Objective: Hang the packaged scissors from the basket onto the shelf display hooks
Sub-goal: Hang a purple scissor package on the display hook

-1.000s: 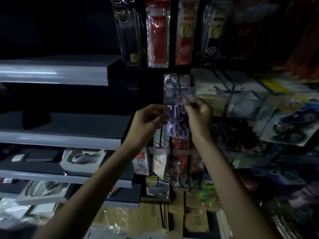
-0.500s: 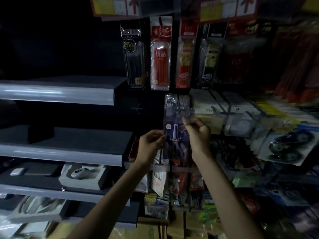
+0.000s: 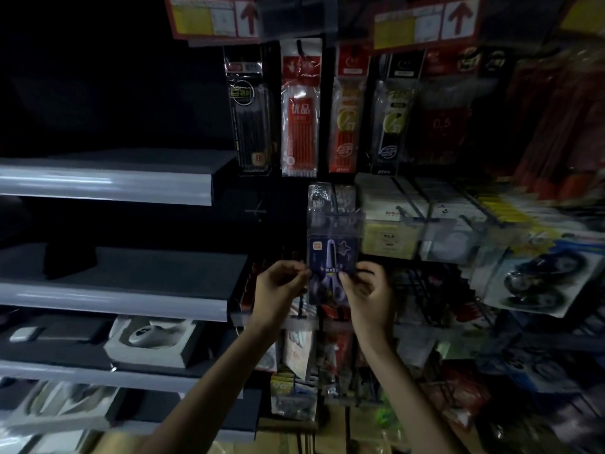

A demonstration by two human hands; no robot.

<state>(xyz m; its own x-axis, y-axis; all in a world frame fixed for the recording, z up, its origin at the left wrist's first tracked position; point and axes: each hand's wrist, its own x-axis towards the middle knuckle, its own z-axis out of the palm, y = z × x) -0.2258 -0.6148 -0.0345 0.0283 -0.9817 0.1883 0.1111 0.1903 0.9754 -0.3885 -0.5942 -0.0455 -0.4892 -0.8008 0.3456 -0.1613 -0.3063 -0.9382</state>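
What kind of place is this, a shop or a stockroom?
Most likely a dimly lit stationery shop aisle: packs of pens hang in a row, red price tags sit above them, and grey shelves stand to the left. The pack of scissors is held at that display.

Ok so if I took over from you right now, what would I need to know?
Left hand pinches the left edge of the scissors pack; right hand pinches its right edge.
The pack is upright in front of the display, its top just under a clear tag.
Done: this pack is up at the shelf.
Left: the hook is too dark to see, so I cannot tell if the pack is on it. Check, slide it on, let go. The basket is out of view, so the number of packs left is unknown.
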